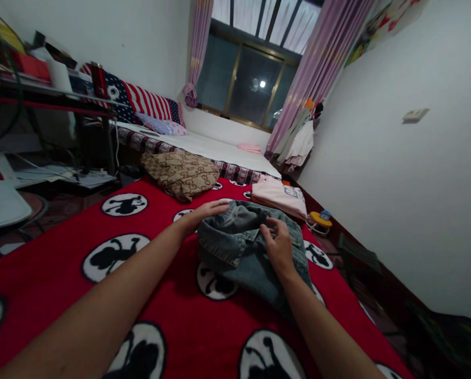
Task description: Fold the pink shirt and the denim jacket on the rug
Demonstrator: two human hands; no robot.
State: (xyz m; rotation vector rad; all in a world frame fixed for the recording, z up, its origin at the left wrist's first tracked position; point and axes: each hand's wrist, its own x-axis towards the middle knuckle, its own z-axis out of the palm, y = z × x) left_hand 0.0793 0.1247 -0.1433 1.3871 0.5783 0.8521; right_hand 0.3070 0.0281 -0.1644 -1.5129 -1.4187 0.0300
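Observation:
A blue denim jacket (259,263) lies bunched into a compact shape on the red blanket (172,316), its collar (222,245) turned toward me. My left hand (204,215) rests at the collar's back left edge, fingers stretched out over the denim. Over the jacket's front, just right of the collar, is my right hand (278,245). Its fingers are apart and loosely bent, with the tips at the cloth near the collar opening. I see nothing gripped in either hand. The jacket's underside is hidden.
Beyond the jacket lie a brown patterned cushion (182,171) on the left and a folded pale pink garment (278,196) on the right. A cluttered desk (61,100) stands at the left. Past the blanket is a white-covered bed (207,147) below the window.

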